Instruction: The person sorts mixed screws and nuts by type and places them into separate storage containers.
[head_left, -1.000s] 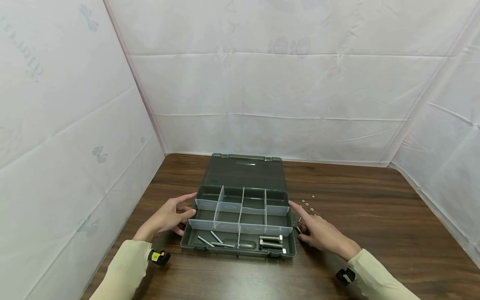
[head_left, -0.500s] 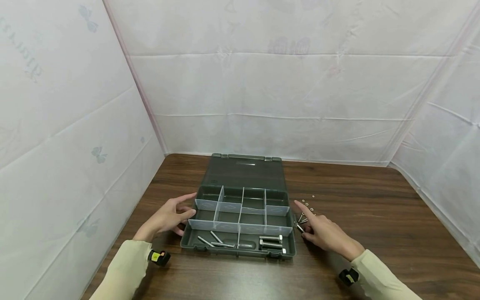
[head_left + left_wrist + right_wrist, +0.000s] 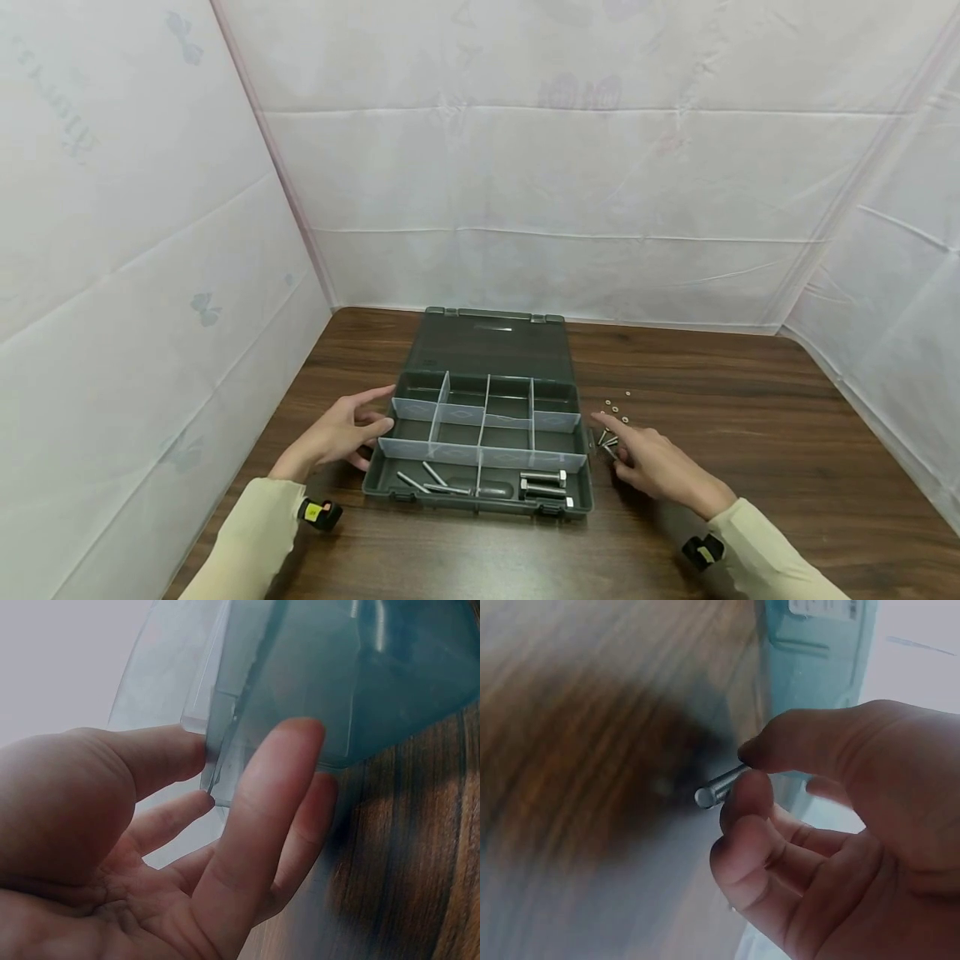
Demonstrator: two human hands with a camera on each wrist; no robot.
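While the left hand (image 3: 341, 435) rests with straight fingers against the left wall of the open organizer box (image 3: 480, 417), the right hand (image 3: 654, 467), just right of the box, pinches a small bolt (image 3: 718, 787) between thumb and curled fingers. Washers (image 3: 617, 409) lie scattered beyond it on the wooden table (image 3: 750, 417).

box (image 3: 480, 433) blocks centre | loose screws (image 3: 607, 440) by its R wall | table (image 3: 750, 417) far R free
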